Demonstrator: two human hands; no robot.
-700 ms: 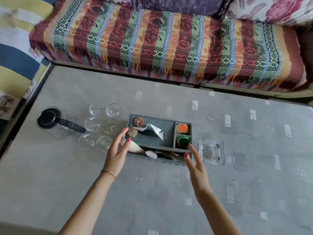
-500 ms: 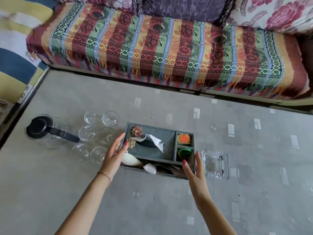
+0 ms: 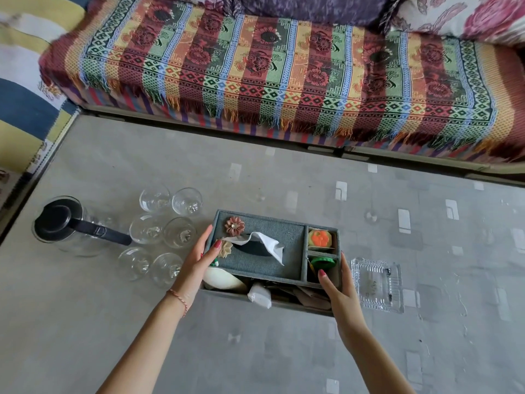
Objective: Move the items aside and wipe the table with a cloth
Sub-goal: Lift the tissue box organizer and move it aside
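Grey fabric organiser (image 3: 272, 251) between hands

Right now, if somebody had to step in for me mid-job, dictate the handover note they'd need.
Left hand: grips the left end of the grey tissue organizer, thumb on top.
Right hand: grips its right end, fingers curled over the rim.
On the table: six glasses and the jug to the left, the glass ashtray on the right.
Done: nothing visibly cleared.
Left: move everything aside, then wipe; no cloth in view.
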